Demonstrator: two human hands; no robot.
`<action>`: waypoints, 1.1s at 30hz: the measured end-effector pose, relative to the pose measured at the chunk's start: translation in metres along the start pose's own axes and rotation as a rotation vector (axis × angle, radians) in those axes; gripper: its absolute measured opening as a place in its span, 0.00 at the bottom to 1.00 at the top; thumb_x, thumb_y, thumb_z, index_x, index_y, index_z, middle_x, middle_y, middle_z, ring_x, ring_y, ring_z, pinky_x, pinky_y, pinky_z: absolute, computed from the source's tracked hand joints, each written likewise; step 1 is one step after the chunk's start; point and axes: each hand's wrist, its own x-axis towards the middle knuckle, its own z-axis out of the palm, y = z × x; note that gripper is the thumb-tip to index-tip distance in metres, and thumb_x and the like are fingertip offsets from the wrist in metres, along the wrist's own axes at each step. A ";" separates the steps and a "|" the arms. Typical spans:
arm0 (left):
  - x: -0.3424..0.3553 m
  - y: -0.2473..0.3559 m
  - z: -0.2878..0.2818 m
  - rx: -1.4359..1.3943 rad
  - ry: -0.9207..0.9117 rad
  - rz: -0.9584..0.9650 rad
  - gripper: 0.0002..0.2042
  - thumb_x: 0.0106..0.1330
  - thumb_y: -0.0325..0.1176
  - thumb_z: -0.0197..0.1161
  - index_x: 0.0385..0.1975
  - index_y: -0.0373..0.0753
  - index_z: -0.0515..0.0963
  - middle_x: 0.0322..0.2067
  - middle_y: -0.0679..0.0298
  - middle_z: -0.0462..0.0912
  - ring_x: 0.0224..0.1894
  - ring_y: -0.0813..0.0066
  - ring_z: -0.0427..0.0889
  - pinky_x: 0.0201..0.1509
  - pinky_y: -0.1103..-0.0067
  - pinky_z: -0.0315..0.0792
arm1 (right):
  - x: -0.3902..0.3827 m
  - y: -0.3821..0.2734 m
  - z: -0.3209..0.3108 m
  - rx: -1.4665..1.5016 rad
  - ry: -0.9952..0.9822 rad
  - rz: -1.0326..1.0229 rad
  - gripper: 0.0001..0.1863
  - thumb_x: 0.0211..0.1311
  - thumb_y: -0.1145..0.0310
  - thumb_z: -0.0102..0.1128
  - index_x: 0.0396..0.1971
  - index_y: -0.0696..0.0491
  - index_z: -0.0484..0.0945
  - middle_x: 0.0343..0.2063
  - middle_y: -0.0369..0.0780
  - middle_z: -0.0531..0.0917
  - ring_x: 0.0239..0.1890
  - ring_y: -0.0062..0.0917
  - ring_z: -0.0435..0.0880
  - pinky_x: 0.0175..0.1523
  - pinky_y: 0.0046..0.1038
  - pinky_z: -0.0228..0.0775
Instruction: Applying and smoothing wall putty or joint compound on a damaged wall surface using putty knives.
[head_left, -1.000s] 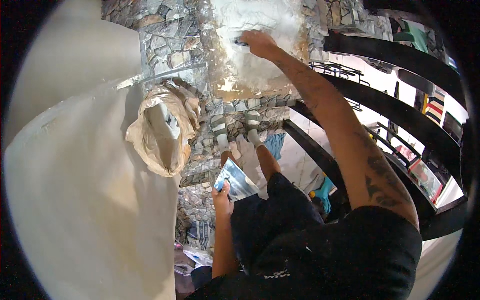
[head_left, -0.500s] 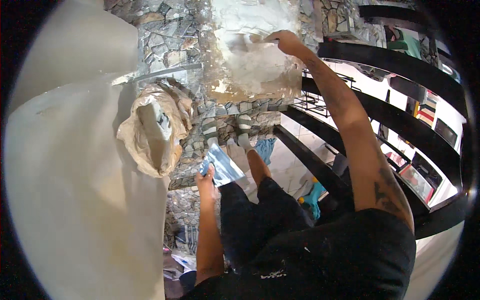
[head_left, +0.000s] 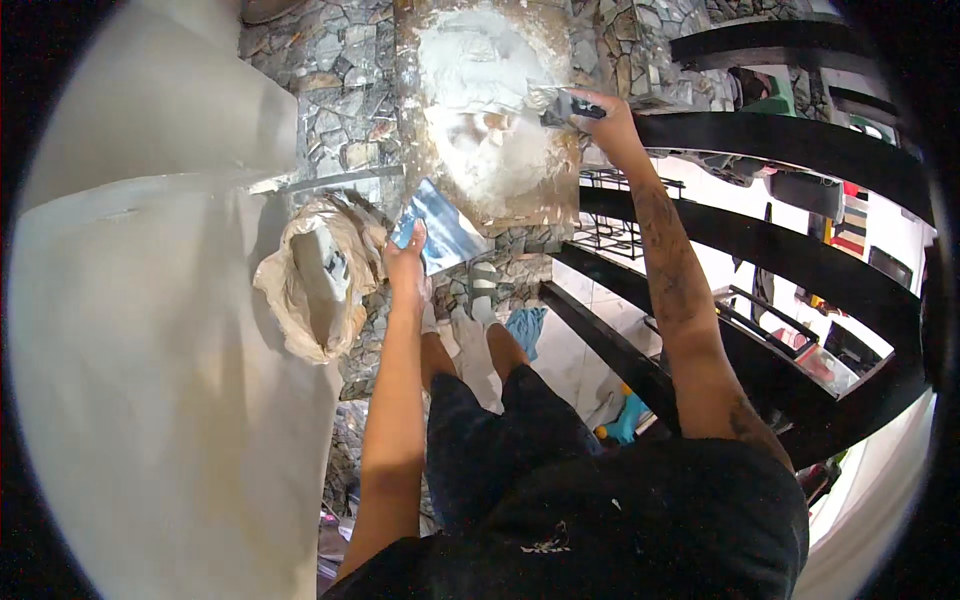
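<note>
A wide, flat metal scraper blade [head_left: 447, 235] is gripped by my left hand [head_left: 405, 268], thumb on its face, beside the near edge of a worn board [head_left: 553, 200]. White powdery plaster [head_left: 470, 60] is heaped and smeared across that board. Further away, my right hand [head_left: 615, 122] is closed around the dark handle of a putty knife [head_left: 572, 108]. The knife's blade reaches the right side of the plaster, and its tip is hard to make out there.
A crumpled paper bag [head_left: 275, 285] of pale powder stands open on the stone-patterned step, left of the board. Smooth pale wall [head_left: 150, 350] fills the left side. Black stair treads [head_left: 780, 135] rise on the right. Below lie a blue cloth [head_left: 525, 330] and my feet.
My left hand has carried the scraper blade forward to the board's near edge. My right hand has turned and moved slightly, so its putty knife now shows clearly. The whole view has shifted somewhat.
</note>
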 end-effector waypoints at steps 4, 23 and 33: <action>-0.017 0.015 -0.005 -0.266 -0.259 0.018 0.09 0.54 0.26 0.55 0.34 0.33 0.70 0.30 0.65 0.74 0.31 0.78 0.73 0.37 0.81 0.68 | -0.024 -0.041 -0.009 0.107 0.053 -0.063 0.16 0.41 0.79 0.55 0.36 0.61 0.72 0.27 0.35 0.76 0.29 0.15 0.70 0.37 0.16 0.62; -0.143 0.115 0.035 -0.543 -0.530 0.053 0.08 0.53 0.26 0.54 0.33 0.33 0.69 0.29 0.64 0.74 0.31 0.76 0.74 0.37 0.80 0.69 | -0.126 -0.163 0.006 -0.060 -0.112 -0.610 0.23 0.32 0.79 0.56 0.37 0.49 0.72 0.42 0.42 0.67 0.47 0.33 0.65 0.50 0.29 0.57; -0.121 0.095 0.027 -0.423 -0.438 0.232 0.09 0.52 0.26 0.56 0.32 0.32 0.70 0.27 0.64 0.74 0.27 0.78 0.73 0.33 0.81 0.69 | -0.135 -0.147 0.003 0.370 0.096 -0.239 0.28 0.35 0.87 0.44 0.44 0.54 0.59 0.44 0.40 0.65 0.48 0.25 0.63 0.53 0.26 0.54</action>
